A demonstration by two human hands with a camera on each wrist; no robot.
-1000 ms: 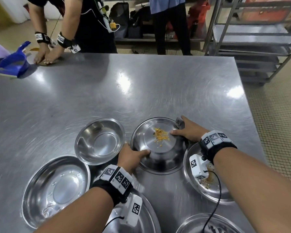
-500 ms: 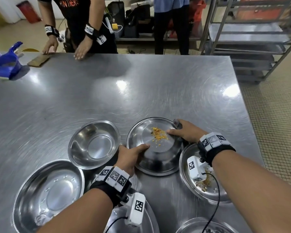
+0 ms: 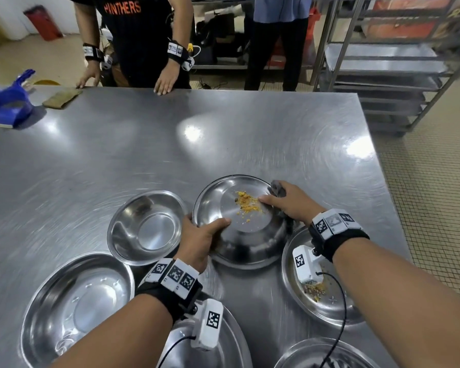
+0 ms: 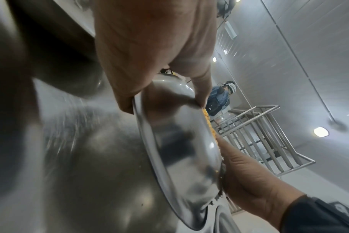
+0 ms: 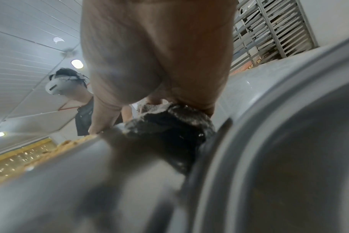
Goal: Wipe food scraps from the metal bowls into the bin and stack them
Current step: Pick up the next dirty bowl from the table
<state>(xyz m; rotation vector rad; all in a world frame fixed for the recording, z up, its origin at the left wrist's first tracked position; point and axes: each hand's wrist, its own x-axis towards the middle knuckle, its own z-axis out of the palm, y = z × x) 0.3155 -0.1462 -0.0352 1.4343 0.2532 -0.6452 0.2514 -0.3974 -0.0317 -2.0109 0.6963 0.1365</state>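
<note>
Left hand point(image 3: 201, 239) grips the near rim of the tilted metal bowl point(image 3: 250, 243); right hand point(image 3: 290, 205) clutches a grey rag point(image 3: 277, 189) against the far rim. Bowl is likely light, rigid and slick: hold by the rims, keep yellow scraps point(image 3: 247, 203) inside.

Both bare forearms reach forward from the bottom of the head view, each wrist strapped with a black band carrying white coded tags and a small white camera. The left hand point(image 3: 199, 241) curls over a bowl's near rim, thumb point(image 3: 218, 224) lying inside. The right hand point(image 3: 290, 204) lies palm down at the far right rim, fingers bunched round a grey cloth, forefinger extended.
</note>
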